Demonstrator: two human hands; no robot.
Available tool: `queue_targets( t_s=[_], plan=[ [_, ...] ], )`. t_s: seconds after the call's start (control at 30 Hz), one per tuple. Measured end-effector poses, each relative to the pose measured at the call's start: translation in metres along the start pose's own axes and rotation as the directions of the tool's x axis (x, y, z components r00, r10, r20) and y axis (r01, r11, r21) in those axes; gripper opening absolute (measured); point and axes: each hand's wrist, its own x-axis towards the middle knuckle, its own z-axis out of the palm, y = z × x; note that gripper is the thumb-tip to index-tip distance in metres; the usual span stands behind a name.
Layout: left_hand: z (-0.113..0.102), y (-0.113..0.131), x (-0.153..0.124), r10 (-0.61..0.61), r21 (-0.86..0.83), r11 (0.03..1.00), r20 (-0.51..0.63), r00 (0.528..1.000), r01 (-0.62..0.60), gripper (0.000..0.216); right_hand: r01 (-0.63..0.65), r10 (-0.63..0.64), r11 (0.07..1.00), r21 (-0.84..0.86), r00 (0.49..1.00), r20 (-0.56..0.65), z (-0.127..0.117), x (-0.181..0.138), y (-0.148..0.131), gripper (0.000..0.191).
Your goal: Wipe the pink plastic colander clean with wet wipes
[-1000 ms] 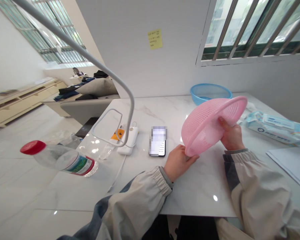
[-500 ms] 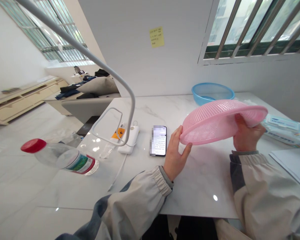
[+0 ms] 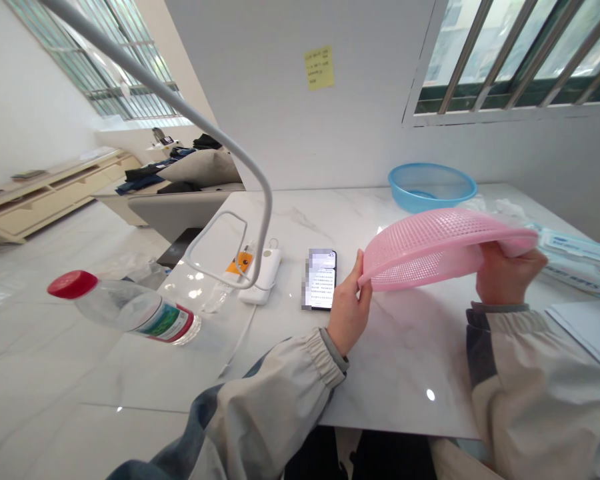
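A pink perforated plastic basket is held in the air above the tabletop, nearly level and edge-on to the view, between the left hand and the right hand. The left fingers stand upright and are clamped on the near end of its rim. The right fingers curl around the far end of the rim, partly hidden by the basket. Holding it at opposite ends seems to keep the mesh clear of the tabletop and open to view, with neither hand covering much of it. From this angle, it is hard to tell how far the left fingers wrap behind the rim.

Just beyond the left fingers lies a black smartphone, its screen blurred, with a white rectangular power bank further along and a clear plastic water bottle with a red cap further still. Past the right fingers, a pale blue plastic packet of wet wipes rests against the basket's far side of the tabletop, and a white paper sheet lies below them. Ahead of the basket sits a round blue plastic bowl, set back near the wall, apparently within easy reach.
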Motion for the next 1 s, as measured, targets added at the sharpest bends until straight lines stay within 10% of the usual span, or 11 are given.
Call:
queue_targets(
  t_s=[1.0],
  plan=[
    [0.002,0.010,-0.001,-0.154,-0.068,0.986,-0.006,0.988,0.153,0.065,-0.370,0.361,0.901,0.226,0.929,0.081,0.007,-0.021,0.040,0.040]
  ],
)
